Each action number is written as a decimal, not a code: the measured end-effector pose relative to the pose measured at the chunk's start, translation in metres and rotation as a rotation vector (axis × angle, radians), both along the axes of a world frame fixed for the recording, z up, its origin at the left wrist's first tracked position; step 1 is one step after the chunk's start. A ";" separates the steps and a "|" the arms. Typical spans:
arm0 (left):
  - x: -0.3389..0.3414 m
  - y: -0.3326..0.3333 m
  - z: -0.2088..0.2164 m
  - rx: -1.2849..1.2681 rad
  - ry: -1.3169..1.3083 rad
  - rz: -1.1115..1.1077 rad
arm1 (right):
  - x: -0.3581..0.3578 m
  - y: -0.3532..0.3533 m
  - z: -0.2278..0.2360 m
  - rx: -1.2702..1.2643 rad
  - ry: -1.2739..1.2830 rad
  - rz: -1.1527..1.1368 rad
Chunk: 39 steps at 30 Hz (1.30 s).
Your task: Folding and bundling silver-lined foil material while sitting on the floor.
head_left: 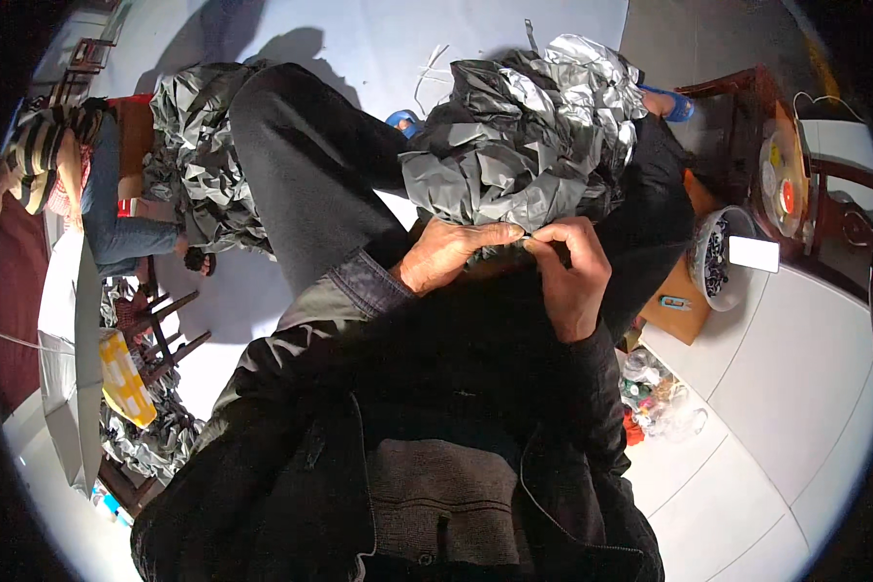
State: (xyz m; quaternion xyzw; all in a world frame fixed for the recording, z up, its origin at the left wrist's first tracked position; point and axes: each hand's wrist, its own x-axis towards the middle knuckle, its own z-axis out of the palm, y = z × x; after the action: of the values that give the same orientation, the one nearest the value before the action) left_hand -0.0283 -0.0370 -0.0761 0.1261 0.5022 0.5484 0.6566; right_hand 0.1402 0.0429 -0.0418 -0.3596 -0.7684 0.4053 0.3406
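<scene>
the grey sheet (509,179) lies crumpled over the lap, on its right side. the left hand (446,254) pinches its near edge. beside it, the right hand (574,276) closes thumb and forefinger on a small dark piece (527,236) at this edge. to the right, a bowl (739,291) of dark pieces (716,257) stands on a box (674,330), near a blue cutter (674,303).

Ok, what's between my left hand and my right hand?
In the head view, a small dark piece, too small to identify, sits between your left hand and right hand, at the lower edge of the crumpled grey material.
</scene>
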 end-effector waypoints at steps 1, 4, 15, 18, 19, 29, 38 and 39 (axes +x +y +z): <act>0.000 0.000 0.001 -0.018 0.019 -0.004 | 0.000 0.000 -0.001 -0.027 0.000 0.005; 0.000 -0.001 0.002 -0.052 0.056 -0.013 | 0.000 -0.002 -0.008 -0.007 -0.066 -0.024; 0.003 0.005 -0.002 0.046 0.216 -0.029 | 0.002 -0.002 -0.021 -0.121 -0.182 -0.061; -0.003 0.003 0.010 0.033 0.317 -0.128 | -0.002 0.005 -0.010 -0.235 -0.176 -0.089; -0.003 0.003 0.006 0.058 0.305 -0.157 | 0.003 0.009 -0.022 -0.097 -0.138 -0.027; -0.001 0.006 -0.006 0.102 0.464 -0.219 | 0.018 0.011 -0.040 -0.112 -0.320 0.097; 0.004 0.004 -0.022 0.089 0.527 -0.143 | -0.006 -0.016 -0.050 -0.217 -0.093 -0.026; 0.004 0.004 -0.026 0.090 0.526 -0.146 | -0.008 -0.019 -0.053 -0.194 -0.087 -0.044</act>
State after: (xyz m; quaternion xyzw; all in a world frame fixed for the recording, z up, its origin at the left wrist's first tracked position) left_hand -0.0244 -0.0328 -0.1016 0.3290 0.6201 0.4698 0.5353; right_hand 0.1324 0.0236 -0.0949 -0.4249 -0.7317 0.4541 0.2791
